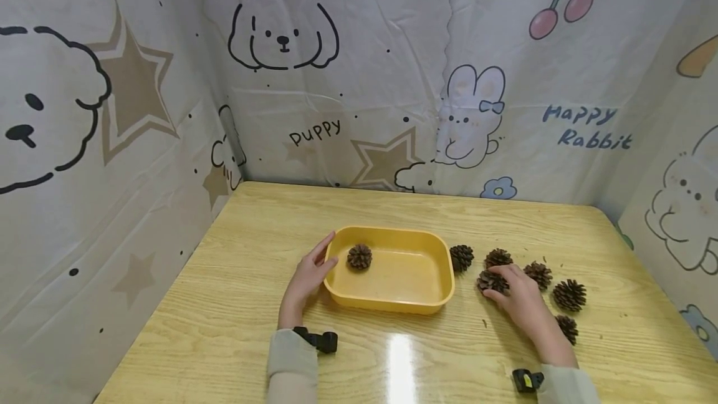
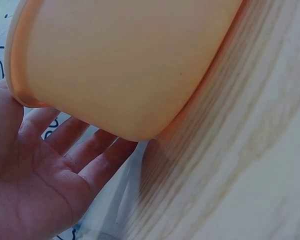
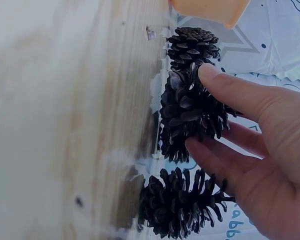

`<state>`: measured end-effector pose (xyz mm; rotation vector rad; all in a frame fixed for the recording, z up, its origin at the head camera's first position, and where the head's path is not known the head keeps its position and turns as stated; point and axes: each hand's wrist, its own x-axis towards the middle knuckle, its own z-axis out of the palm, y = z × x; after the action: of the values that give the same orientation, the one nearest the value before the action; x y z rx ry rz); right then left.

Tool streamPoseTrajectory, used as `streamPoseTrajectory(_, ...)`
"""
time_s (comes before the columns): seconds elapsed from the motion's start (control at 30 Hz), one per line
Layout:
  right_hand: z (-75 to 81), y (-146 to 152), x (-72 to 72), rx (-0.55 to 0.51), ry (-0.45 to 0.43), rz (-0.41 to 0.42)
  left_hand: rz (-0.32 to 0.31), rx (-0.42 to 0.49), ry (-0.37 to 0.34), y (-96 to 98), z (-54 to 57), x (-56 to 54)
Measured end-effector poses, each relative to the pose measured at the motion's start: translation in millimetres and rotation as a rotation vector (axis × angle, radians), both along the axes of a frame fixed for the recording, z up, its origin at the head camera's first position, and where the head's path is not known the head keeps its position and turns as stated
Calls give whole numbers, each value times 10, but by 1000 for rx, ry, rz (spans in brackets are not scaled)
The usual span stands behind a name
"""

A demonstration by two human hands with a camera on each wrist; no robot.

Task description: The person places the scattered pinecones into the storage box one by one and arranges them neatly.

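Note:
A yellow plastic tub (image 1: 387, 305) sits on the table with one brown pine cone (image 1: 359, 257) inside, near its left end. My left hand (image 1: 307, 276) holds the tub's left end, thumb at the rim and fingers along the outside wall. To the right of the tub, my right hand (image 1: 526, 299) has thumb and fingers on either side of a pine cone (image 1: 490, 282). In the right wrist view the thumb is against the top of this pine cone (image 3: 182, 107), with the fingertips at its lower side.
Other pine cones lie around the right hand: one beside the tub's right wall (image 1: 462, 258), one behind the held cone (image 1: 498, 257), several farther right (image 1: 569, 295). Small brown bits dot the wood-grain table (image 1: 224, 329). Printed cloth (image 1: 359, 80) hangs behind and at both sides.

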<state>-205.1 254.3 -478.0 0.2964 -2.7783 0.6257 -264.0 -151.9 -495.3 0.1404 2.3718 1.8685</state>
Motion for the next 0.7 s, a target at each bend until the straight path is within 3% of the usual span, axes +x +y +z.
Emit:
streamPoseTrajectory(0.53,-48,15,16,-49,150,-22,4,-3,18,4,-33,19)
streamPoseTrajectory(0.67,-49,11,16,-81,213,-19,1,14,16,4,-29,29)
streamPoseTrajectory(0.7,-47,10,17,-87,233,-16,2,16,13,11,14,49)
